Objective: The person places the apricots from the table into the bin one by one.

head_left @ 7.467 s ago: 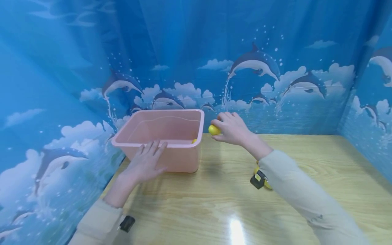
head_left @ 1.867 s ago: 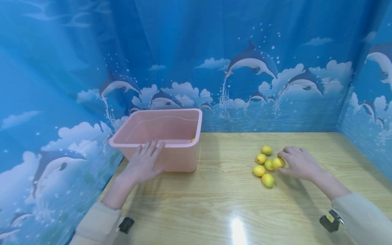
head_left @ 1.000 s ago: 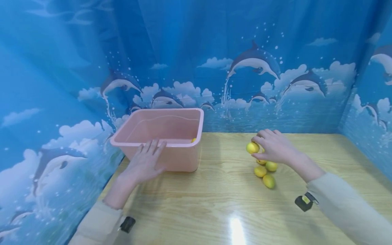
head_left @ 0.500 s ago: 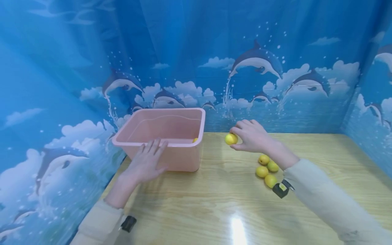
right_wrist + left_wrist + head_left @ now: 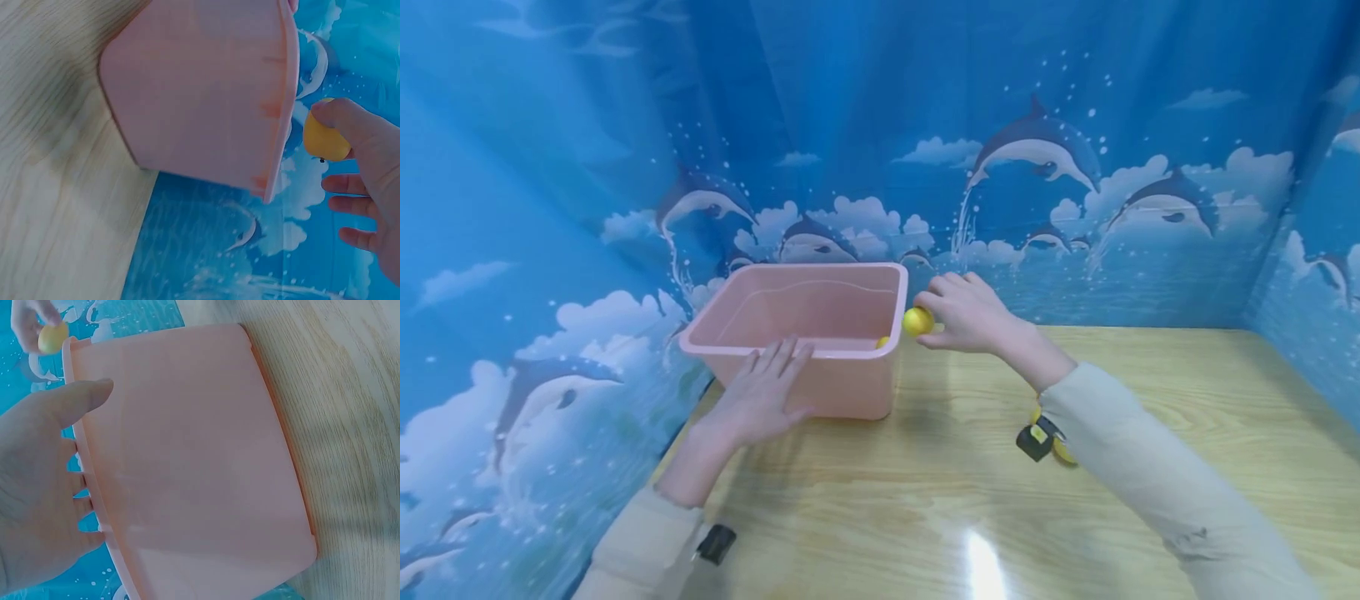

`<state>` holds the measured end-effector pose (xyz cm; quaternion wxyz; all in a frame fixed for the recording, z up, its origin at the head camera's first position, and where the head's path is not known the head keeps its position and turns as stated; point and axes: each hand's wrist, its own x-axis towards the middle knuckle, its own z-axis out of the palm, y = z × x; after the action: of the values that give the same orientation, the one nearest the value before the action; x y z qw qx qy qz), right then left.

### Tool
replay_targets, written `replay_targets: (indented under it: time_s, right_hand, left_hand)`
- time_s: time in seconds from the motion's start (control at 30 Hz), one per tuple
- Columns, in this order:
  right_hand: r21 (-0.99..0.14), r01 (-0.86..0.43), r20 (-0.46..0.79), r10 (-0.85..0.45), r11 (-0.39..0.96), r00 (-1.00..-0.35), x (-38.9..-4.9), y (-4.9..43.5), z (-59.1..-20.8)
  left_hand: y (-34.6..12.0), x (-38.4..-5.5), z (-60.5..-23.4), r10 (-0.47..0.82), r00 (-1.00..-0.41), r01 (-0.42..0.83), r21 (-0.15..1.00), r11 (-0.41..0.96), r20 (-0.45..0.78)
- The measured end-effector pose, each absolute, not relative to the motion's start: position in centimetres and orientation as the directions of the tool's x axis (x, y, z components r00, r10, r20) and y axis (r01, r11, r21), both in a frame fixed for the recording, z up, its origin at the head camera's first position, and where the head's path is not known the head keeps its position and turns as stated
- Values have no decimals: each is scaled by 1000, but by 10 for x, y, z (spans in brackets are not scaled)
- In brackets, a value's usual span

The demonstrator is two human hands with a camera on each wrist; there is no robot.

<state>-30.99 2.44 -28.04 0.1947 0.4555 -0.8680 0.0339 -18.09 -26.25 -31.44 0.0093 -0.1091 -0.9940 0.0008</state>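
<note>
My right hand point(image 5: 967, 317) pinches a small yellow citrus fruit point(image 5: 917, 322) between thumb and fingers, just outside the right rim of a pink plastic bin point(image 5: 850, 387). In the right wrist view the held fruit point(image 5: 326, 139) shows a dark stem end, and the other fingers spread below it. My left hand point(image 5: 756, 400) lies at the bin's near rim with straight fingers over the edge and the thumb along the outer wall. Inside the bin, a bit of yellow fruit point(image 5: 883, 342) peeks above the near right rim; most of the bin's floor is hidden.
On the wooden table point(image 5: 880, 508), more yellow fruits point(image 5: 1064, 452) lie mostly hidden behind my right sleeve point(image 5: 1120, 433) and the black wrist camera point(image 5: 1035, 442). A blue dolphin-print curtain point(image 5: 850, 100) stands right behind the bin and along both sides.
My right hand, with a fruit near the bin at first, later took another from the table cluster and carried it left and up to the bin's rim. My left hand has stayed put.
</note>
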Motion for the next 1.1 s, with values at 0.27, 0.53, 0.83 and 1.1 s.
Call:
replay_targets:
  time_s: [0.27,0.53,0.83,1.1]
  right_hand:
    - [162,-798,347,-790,581,-505,-309,-6,-268]
    - [118,-786,303,-776,607,-553,-308,-36,-269]
    - [67,-754,257,-741,654,-620,-310,-49,-279]
    - [86,-739,268,-730,668,-628,-308,-39,-279]
  left_hand:
    - [-262,-180,-313,212,-977,212,-6,977,13]
    - [-262,-179,-317,204,-979,204,-11,979,19]
    - [-262,-179,-318,209,-978,208,-13,978,27]
    - [-262,-179,-319,221,-974,220,-35,975,49]
